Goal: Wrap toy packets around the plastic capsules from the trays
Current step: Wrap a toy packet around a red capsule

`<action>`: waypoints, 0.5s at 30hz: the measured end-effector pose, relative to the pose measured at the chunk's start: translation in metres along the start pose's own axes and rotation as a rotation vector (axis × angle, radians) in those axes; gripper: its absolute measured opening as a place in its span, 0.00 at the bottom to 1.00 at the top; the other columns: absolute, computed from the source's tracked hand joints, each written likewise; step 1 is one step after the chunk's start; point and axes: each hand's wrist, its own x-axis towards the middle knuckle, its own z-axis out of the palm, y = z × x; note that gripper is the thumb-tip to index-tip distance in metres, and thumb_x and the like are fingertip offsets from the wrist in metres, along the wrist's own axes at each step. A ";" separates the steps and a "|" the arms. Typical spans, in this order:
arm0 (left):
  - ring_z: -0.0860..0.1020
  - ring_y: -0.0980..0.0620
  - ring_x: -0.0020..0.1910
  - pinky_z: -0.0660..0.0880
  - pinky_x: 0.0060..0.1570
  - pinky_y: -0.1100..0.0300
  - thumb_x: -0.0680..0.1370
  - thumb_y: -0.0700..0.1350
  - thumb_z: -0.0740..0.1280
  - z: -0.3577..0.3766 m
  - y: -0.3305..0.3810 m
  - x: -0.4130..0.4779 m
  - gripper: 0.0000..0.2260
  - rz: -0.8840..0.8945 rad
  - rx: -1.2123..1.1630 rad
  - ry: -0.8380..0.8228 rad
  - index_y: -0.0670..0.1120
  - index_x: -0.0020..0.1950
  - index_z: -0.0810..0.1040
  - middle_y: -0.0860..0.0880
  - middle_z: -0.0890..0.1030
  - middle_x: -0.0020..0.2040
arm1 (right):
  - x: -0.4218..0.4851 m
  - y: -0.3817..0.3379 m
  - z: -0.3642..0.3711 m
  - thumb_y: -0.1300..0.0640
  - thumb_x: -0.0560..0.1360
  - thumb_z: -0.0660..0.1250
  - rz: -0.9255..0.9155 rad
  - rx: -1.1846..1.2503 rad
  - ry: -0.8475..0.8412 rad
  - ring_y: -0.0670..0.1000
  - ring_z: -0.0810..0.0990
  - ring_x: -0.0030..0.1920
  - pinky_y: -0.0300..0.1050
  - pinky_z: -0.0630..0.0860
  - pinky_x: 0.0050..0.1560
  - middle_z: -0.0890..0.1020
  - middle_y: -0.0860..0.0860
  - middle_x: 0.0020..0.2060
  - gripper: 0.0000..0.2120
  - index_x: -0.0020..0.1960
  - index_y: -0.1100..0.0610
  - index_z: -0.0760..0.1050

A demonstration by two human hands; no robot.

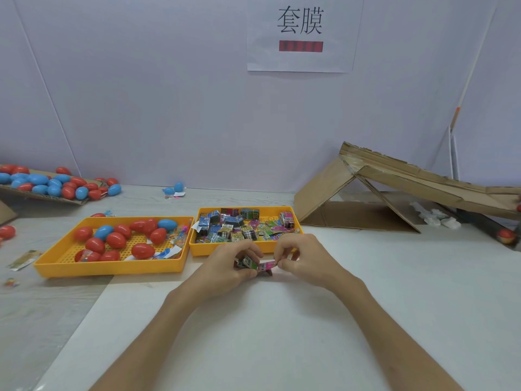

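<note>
While I work over the white bench, my left hand and right hand with fingers curled, both pinching one glossy printed toy packet, just before the yellow plastic packet tray, red and blue egg-shaped plastic capsules in the neighbouring yellow perforated tray

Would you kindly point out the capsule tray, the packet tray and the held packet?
capsule tray [110,270], head view, its front wall.
packet tray [202,249], head view, left of its front wall.
held packet [254,263], head view, its printed middle.
</note>
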 end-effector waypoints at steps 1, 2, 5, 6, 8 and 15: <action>0.79 0.58 0.51 0.74 0.46 0.69 0.75 0.36 0.74 0.000 0.000 0.000 0.14 0.004 0.005 -0.001 0.53 0.55 0.78 0.55 0.83 0.50 | 0.000 0.000 0.000 0.70 0.68 0.68 0.002 0.000 0.004 0.43 0.77 0.38 0.32 0.71 0.38 0.81 0.46 0.36 0.13 0.35 0.52 0.78; 0.79 0.59 0.51 0.74 0.47 0.68 0.75 0.36 0.74 0.000 -0.001 0.000 0.15 0.010 0.021 0.000 0.54 0.54 0.78 0.56 0.83 0.50 | -0.001 -0.001 -0.001 0.70 0.67 0.66 0.005 0.009 0.019 0.44 0.78 0.38 0.33 0.71 0.38 0.81 0.48 0.36 0.13 0.34 0.52 0.77; 0.77 0.66 0.52 0.74 0.50 0.70 0.75 0.38 0.74 -0.004 -0.003 -0.002 0.15 0.009 0.086 0.008 0.56 0.54 0.78 0.58 0.82 0.51 | -0.001 0.000 -0.010 0.64 0.64 0.62 0.037 0.092 0.137 0.53 0.81 0.41 0.44 0.75 0.40 0.82 0.54 0.36 0.08 0.33 0.53 0.76; 0.76 0.67 0.53 0.74 0.50 0.71 0.75 0.38 0.74 -0.006 -0.004 -0.003 0.15 0.007 0.092 0.019 0.56 0.54 0.78 0.59 0.81 0.52 | -0.001 0.002 -0.015 0.63 0.64 0.62 0.050 0.140 0.180 0.55 0.81 0.42 0.47 0.76 0.42 0.82 0.54 0.36 0.07 0.34 0.54 0.77; 0.76 0.68 0.54 0.74 0.50 0.73 0.75 0.38 0.75 -0.006 -0.004 -0.004 0.16 0.020 0.097 0.035 0.57 0.54 0.78 0.59 0.81 0.52 | 0.000 0.004 -0.020 0.66 0.69 0.66 0.071 0.286 0.225 0.56 0.82 0.41 0.49 0.77 0.42 0.84 0.56 0.36 0.07 0.36 0.55 0.78; 0.77 0.63 0.52 0.74 0.51 0.66 0.74 0.50 0.77 -0.003 0.003 -0.004 0.15 0.096 0.145 0.059 0.53 0.59 0.81 0.60 0.80 0.51 | 0.002 -0.006 -0.002 0.68 0.76 0.71 0.113 0.587 0.192 0.50 0.85 0.41 0.42 0.82 0.44 0.87 0.53 0.39 0.08 0.43 0.57 0.83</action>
